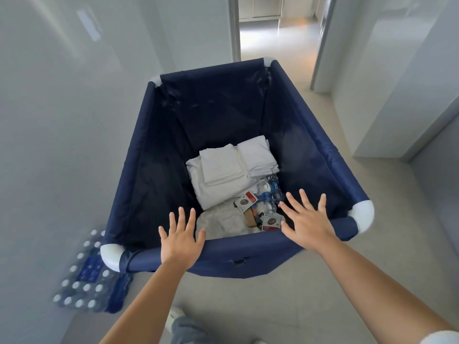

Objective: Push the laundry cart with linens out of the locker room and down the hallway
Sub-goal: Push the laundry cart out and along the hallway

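Observation:
A navy fabric laundry cart (pixel 320 145) with white corner caps stands in front of me. At its bottom lie folded white linens (pixel 223 170), small water bottles (pixel 269 192) and a few packets. My left hand (pixel 181 238) rests flat on the cart's near rim, fingers spread. My right hand (pixel 306 220) lies flat on the same rim further right, fingers also spread. Neither hand curls around the rim.
A shrink-wrapped pack of water bottles (pixel 87 276) sits on the floor by the cart's near left corner, against the white wall (pixel 62 120). An open doorway (pixel 278 33) with a metal frame lies ahead. White cabinets (pixel 402 83) line the right side.

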Action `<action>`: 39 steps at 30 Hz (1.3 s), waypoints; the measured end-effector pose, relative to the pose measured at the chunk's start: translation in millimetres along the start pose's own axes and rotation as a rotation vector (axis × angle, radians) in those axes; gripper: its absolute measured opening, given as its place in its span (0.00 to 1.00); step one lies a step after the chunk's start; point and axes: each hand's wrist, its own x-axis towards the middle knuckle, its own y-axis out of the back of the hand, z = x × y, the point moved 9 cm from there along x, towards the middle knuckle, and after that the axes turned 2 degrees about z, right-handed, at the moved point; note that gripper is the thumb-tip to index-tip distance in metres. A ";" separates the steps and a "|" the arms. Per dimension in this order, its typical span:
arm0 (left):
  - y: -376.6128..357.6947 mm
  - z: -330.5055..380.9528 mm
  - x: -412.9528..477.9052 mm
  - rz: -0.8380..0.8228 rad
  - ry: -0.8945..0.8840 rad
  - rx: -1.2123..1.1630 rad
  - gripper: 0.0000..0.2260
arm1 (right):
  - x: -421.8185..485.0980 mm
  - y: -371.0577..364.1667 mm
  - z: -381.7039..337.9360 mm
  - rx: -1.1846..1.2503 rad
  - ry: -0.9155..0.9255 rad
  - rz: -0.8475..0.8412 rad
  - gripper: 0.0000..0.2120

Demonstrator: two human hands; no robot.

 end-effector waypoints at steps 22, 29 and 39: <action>34.6 69.7 150.8 0.049 -0.019 -0.052 0.28 | 168.0 11.6 84.4 0.011 0.020 -0.169 0.29; 46.2 83.1 229.8 0.031 0.042 -0.074 0.28 | 251.5 27.7 110.4 -0.005 -0.007 -0.130 0.29; 72.2 102.8 335.7 0.050 0.051 -0.055 0.28 | 372.2 40.6 141.8 -0.022 -0.016 -0.100 0.29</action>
